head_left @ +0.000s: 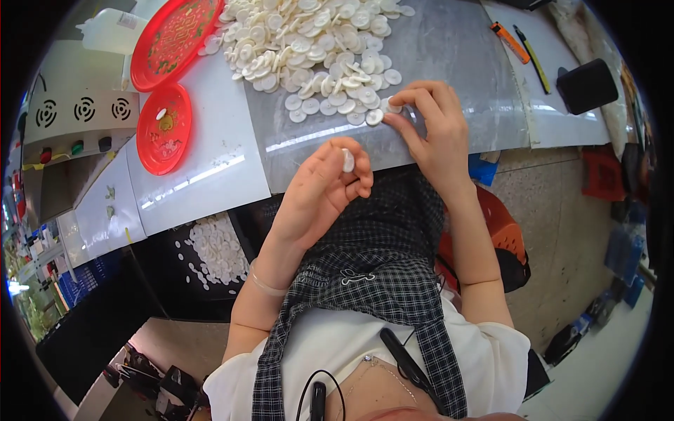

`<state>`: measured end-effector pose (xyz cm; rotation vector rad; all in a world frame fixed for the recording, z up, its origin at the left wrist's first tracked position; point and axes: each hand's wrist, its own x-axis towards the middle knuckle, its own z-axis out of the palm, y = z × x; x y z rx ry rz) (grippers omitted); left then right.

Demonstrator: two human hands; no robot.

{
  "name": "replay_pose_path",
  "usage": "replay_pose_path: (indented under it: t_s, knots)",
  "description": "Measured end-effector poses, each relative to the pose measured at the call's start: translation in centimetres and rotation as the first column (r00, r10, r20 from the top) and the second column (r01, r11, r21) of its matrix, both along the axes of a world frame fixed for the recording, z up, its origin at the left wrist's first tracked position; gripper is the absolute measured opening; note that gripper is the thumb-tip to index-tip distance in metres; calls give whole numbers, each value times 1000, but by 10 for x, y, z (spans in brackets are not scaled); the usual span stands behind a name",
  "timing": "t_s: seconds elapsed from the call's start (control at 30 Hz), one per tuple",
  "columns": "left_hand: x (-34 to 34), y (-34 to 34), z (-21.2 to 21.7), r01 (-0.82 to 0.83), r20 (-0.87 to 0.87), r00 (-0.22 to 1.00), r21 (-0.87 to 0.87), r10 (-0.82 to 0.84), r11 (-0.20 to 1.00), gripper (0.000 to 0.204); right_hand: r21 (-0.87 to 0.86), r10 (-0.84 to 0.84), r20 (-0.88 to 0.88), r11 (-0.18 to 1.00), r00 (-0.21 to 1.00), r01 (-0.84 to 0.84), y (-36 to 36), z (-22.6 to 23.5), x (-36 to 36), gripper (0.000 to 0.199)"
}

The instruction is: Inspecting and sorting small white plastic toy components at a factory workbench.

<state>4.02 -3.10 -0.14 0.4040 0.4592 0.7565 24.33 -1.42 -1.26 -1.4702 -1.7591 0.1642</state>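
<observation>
My left hand (324, 184) is raised in front of the table edge, palm turned up. Its thumb and forefinger pinch a small white disc (348, 161). At the near side of a big heap of round white discs (302, 42), my right hand (437, 130) reaches down to the grey table top (449, 56). Thumb and fingertips of that hand close about another white disc (374, 117) at the heap's edge. More discs lie loose around the right fingertips, some partly hidden by them.
Two red plates (164, 130) stand left of the heap, the smaller one nearer. Below the table's left part, a black tray (168, 263) holds many smaller white pieces. An orange cutter (510, 43), a yellow-black pen (532, 59) and a black block (587, 86) lie at the right.
</observation>
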Motion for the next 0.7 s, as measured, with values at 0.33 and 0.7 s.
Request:
replay_pose_path:
  t_s: [0.33,0.7]
  knots:
    - [10,-6,6,-33,-267,961,171,79,985,27,-37,59,-334,996,941,-76,-20,7,-1,35]
    - [11,-12,-6,66,27,997,-3,-66,998,38,72,245,-953,755,179,-651,-38,-3,-26,25]
